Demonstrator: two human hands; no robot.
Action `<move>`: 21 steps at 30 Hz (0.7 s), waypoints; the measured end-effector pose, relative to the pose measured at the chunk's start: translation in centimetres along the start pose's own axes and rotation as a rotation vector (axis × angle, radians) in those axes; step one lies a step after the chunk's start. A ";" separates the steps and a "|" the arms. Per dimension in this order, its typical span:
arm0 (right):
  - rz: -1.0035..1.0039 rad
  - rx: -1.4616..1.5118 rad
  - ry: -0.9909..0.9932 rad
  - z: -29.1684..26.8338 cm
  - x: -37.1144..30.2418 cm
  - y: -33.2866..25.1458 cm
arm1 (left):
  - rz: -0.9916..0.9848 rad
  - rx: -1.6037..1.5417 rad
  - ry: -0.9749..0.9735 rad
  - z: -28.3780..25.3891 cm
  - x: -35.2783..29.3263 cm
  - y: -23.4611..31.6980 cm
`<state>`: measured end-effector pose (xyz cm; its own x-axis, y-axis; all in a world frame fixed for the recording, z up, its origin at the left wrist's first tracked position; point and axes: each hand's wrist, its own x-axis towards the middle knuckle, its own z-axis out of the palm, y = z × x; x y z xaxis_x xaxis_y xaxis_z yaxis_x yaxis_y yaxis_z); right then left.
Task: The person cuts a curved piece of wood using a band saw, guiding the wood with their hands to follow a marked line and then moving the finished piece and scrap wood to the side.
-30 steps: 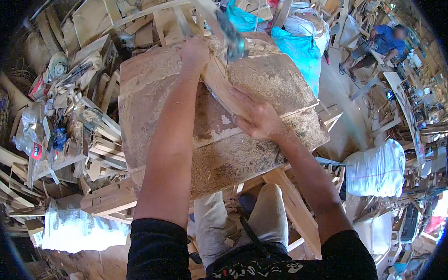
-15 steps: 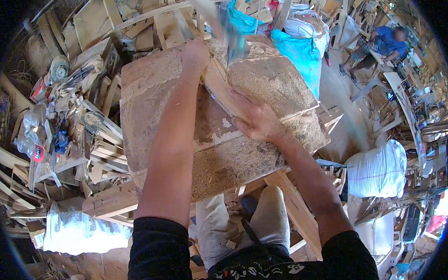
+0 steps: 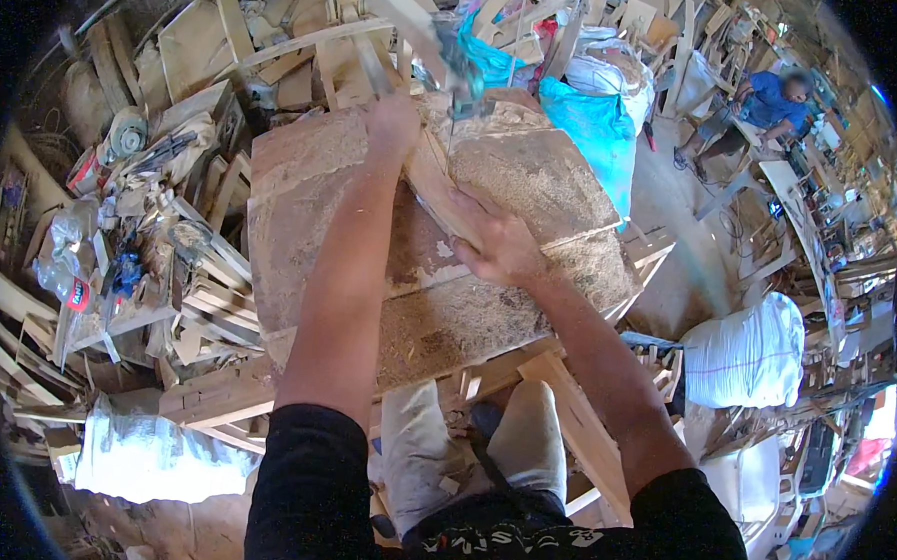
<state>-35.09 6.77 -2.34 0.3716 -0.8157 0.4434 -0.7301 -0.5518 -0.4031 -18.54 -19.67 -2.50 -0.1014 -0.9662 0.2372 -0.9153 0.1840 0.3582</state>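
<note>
A pale, curved piece of wood lies on a sawdust-covered machine table beside the thin upright blade of what looks like a bandsaw. My right hand grips its near end, fingers along the top and thumb at the side. Farther off, my left hand is closed at the wood's far part, left of the blade; it is slightly blurred and its fingertips are hidden. Just above the table hangs the saw's blade guide, close to both the wood and my left hand.
Wood offcuts and a plastic bottle crowd the left side. Blue sacks stand beyond the table, and a white sack sits at right. Another person sits at far right. Timber beams are near my legs.
Both hands and the wood stay at nearly the same place by the blade; my right hand shifts slightly toward the blade. The whole view has moved a little.
</note>
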 end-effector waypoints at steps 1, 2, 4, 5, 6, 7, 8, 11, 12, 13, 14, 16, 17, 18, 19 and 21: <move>0.001 -0.022 0.005 0.0 0.1 -0.2 | 0.005 -0.061 0.012 -0.5 -0.9 0.3; 0.001 -0.044 0.009 -0.2 0.1 -0.3 | 0.010 -0.122 0.024 -0.9 -1.9 0.7; 0.087 -0.024 -0.055 -0.7 0.1 -0.9 | 0.020 -0.129 0.042 -1.0 -4.3 1.3; 0.135 -0.016 -0.088 -0.9 0.1 -0.9 | 0.027 -0.085 0.049 -0.7 -5.8 2.2; 0.068 0.008 -0.055 -0.4 0.0 -0.9 | 0.026 -0.033 0.050 -0.2 -6.8 1.8; 0.004 0.030 -0.021 0.0 0.0 -0.5 | 0.024 -0.051 0.039 -0.3 -7.0 1.1; -0.058 0.052 0.015 0.2 0.0 0.0 | 0.024 -0.070 0.027 -0.5 -6.9 0.3; 0.168 0.382 0.149 -1.1 -0.4 1.3 | 0.012 -0.096 -0.008 -0.7 -6.9 0.7; 0.234 0.351 0.173 -0.9 -0.4 1.6 | 0.000 -0.085 -0.019 -0.5 -6.9 0.5; 0.299 0.319 0.198 -0.7 -0.2 1.8 | 0.008 -0.089 -0.006 -0.5 -6.8 0.2; 0.362 0.287 0.222 -0.4 0.1 2.1 | 0.015 -0.092 0.008 -0.6 -6.5 -0.3; 0.234 0.153 0.252 0.9 0.4 3.3 | 0.037 -0.092 0.023 -0.1 -6.8 0.4; 0.174 0.078 0.266 1.3 0.3 4.1 | 0.047 -0.089 0.028 -0.2 -6.9 1.3; 0.185 0.037 0.284 1.7 0.1 4.4 | 0.048 -0.082 0.031 -0.3 -7.3 1.8; 0.181 0.008 0.300 2.1 0.6 4.0 | 0.079 -0.080 0.017 -0.5 -7.1 1.4; 0.191 -0.013 0.301 2.4 1.2 3.4 | 0.145 -0.082 -0.012 -0.6 -6.1 0.6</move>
<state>-35.69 3.49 -5.08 0.0431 -0.8149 0.5780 -0.7782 -0.3902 -0.4921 -18.23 -13.53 -3.20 -0.2346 -0.9305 0.2813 -0.8562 0.3349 0.3935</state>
